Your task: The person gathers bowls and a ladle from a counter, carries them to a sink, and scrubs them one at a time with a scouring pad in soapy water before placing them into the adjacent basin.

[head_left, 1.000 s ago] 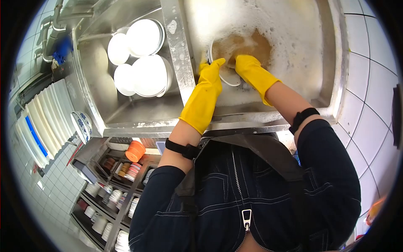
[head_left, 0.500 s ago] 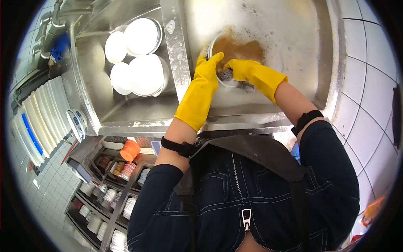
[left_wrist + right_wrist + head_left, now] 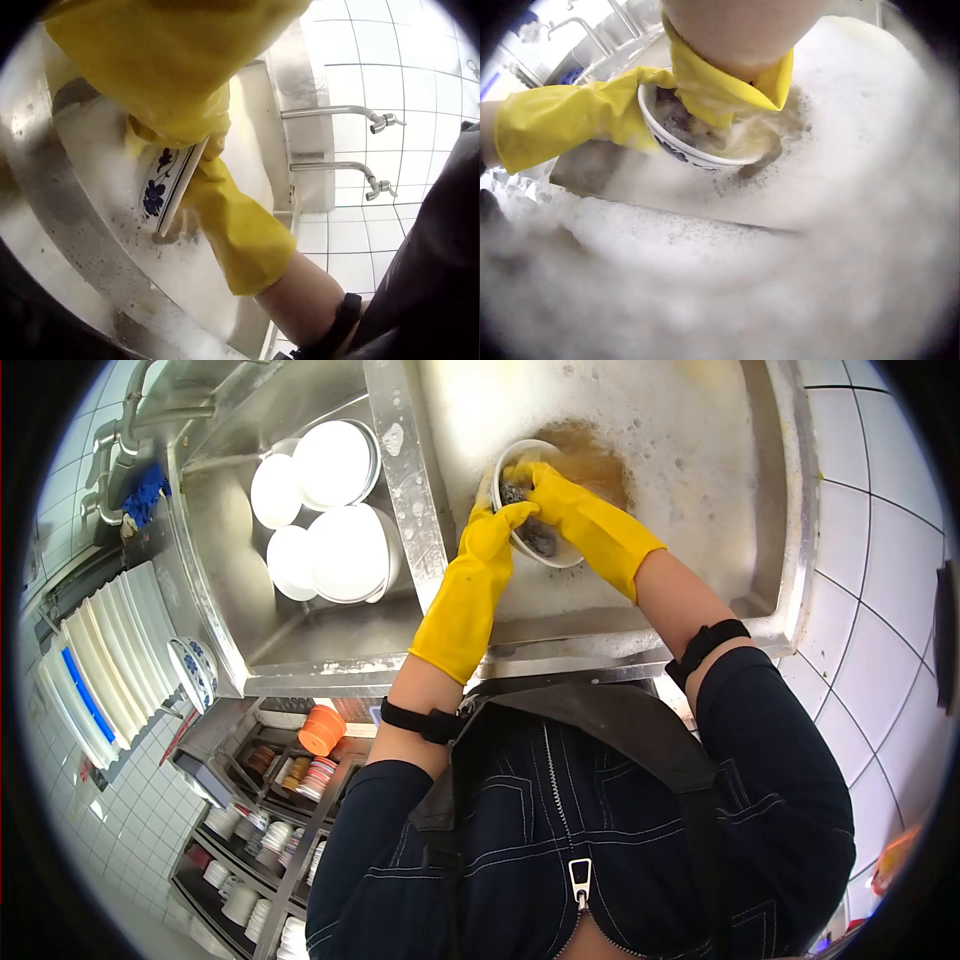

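Note:
A white bowl [image 3: 560, 552] with a blue flower pattern [image 3: 154, 196] is tilted in the sudsy water of the right basin. The yellow-gloved left hand [image 3: 470, 585] grips its near-left rim, thumb over the edge. Inside the bowl, the yellow-gloved right hand [image 3: 592, 520] holds a dark, mesh-like scourer [image 3: 538, 538] against the inner wall. In the right wrist view the right hand [image 3: 718, 94] reaches into the bowl [image 3: 697, 156], its fingertips hidden by the glove cuff and the murky water.
White bowls [image 3: 348, 555] stand in the left basin, beyond the metal divider [image 3: 408, 480]. Two taps [image 3: 337, 111] come from the tiled wall. A rack of white plates [image 3: 110, 650] is at the left, and shelves of stacked dishes [image 3: 240, 900] are below it. Brown water [image 3: 600, 460] surrounds the bowl.
The bowl has come up out of the suds and shows more of its inside. The right hand has moved left and up into it, with the scourer now in view.

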### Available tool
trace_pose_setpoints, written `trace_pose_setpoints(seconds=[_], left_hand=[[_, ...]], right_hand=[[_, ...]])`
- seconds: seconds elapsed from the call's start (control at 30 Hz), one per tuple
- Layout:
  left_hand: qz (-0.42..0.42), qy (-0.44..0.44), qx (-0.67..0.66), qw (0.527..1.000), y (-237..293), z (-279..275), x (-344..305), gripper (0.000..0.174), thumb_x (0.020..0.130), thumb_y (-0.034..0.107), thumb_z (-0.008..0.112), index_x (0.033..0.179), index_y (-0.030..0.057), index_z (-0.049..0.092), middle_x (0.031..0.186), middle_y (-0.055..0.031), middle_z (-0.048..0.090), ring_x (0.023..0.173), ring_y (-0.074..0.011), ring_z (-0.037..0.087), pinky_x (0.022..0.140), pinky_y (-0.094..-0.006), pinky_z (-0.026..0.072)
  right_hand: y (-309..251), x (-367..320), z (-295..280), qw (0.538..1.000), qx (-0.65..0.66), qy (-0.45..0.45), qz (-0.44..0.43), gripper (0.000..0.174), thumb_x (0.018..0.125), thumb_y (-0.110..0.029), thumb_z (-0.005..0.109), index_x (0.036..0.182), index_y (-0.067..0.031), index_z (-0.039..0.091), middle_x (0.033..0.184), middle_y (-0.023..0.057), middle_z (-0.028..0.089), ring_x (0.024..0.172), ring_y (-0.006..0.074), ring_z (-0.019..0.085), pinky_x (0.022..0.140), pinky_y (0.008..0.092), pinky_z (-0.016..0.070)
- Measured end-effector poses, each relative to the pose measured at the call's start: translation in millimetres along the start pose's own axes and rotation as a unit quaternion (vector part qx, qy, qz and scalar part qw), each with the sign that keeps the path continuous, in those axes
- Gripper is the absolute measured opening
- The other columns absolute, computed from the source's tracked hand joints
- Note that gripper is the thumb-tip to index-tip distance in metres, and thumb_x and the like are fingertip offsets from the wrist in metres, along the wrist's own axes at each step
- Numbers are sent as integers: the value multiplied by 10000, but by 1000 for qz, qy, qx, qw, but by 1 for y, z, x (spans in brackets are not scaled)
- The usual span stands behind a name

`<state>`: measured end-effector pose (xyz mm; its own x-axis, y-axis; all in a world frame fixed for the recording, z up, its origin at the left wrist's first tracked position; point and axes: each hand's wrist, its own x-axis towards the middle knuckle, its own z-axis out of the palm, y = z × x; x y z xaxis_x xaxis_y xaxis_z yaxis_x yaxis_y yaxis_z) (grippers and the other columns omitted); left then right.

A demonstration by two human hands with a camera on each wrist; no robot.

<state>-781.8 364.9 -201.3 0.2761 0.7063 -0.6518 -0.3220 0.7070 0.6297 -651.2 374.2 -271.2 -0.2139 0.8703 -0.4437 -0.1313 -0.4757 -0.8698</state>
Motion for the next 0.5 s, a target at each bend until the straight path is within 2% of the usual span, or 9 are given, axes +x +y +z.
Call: trace_pose_setpoints(seconds=[0.03, 0.1, 0.13, 0.17, 0.23, 0.27, 0.3, 0.43, 0.5], left_hand=[[5, -8, -3, 1000, 0, -3, 1, 703, 746, -103, 668, 1385, 113, 466, 1191, -91, 612, 1020, -197, 612, 869, -302, 508], [-1, 3, -5, 1000, 6, 2, -5, 707, 746, -106, 664, 1390, 106, 461, 1202, -94, 609, 1034, -201, 606, 878, -305, 503], [-8, 14, -7, 1000, 10, 6, -7, 711, 745, -108, 661, 1394, 100, 457, 1212, -97, 606, 1049, -204, 600, 888, -308, 499], [-7, 11, -6, 1000, 12, 7, -6, 711, 745, -108, 661, 1394, 100, 457, 1212, -97, 606, 1049, -204, 600, 888, -308, 499], [29, 45, 19, 998, 11, 4, -5, 714, 742, -115, 656, 1397, 89, 456, 1238, -104, 596, 1089, -215, 584, 912, -316, 486], [28, 44, 19, 998, 9, 2, -4, 714, 742, -115, 656, 1397, 89, 456, 1238, -104, 596, 1089, -215, 584, 912, -316, 486], [19, 22, 19, 999, 9, 0, -5, 732, 733, -119, 653, 1403, 94, 451, 1245, -106, 591, 1101, -220, 578, 926, -318, 479], [24, -22, 51, 998, 3, -1, -6, 788, 703, -125, 651, 1424, 103, 429, 1262, -104, 583, 1110, -232, 574, 955, -323, 467], [19, -16, 45, 999, 6, 0, -6, 807, 693, -132, 640, 1430, 116, 425, 1268, -99, 581, 1122, -231, 569, 960, -325, 465]], right_hand=[[-3, -3, -2, 1000, 0, 0, -1, 320, 878, -105, 580, 1194, -126, 625, 1140, 159, 654, 1023, 253, 631, 797, 386, 517], [-17, -19, -3, 963, -216, -115, 115, 372, 841, -51, 571, 1196, -143, 630, 1125, 155, 661, 1085, 256, 606, 851, 390, 501], [-17, -30, -4, 955, -233, -108, 146, 416, 794, 4, 568, 1177, -143, 641, 1136, 142, 662, 1077, 264, 616, 869, 389, 495], [-19, -37, -8, 956, -234, -106, 145, 416, 794, 4, 568, 1177, -143, 641, 1136, 142, 662, 1077, 264, 616, 869, 389, 495], [-42, -53, -12, 872, -434, -204, 100, 428, 761, 23, 570, 1145, -145, 659, 1081, 93, 687, 1029, 259, 632, 856, 374, 498], [-51, -60, -9, 855, -473, -191, 90, 354, 810, -116, 605, 1153, -181, 658, 1102, 108, 679, 1046, 294, 626, 858, 382, 493], [-45, -57, -11, 856, -472, -190, 91, 354, 810, -116, 605, 1153, -181, 658, 1102, 108, 679, 1046, 294, 626, 858, 382, 493], [-22, -37, -27, 823, -540, -39, 174, 275, 886, -234, 541, 1132, -187, 654, 1160, 119, 647, 1038, 301, 620, 835, 391, 493], [-17, -44, -41, 809, -573, 130, -5, 272, 883, -248, 553, 1131, -174, 638, 1092, 113, 665, 1011, 296, 628, 823, 378, 496]])
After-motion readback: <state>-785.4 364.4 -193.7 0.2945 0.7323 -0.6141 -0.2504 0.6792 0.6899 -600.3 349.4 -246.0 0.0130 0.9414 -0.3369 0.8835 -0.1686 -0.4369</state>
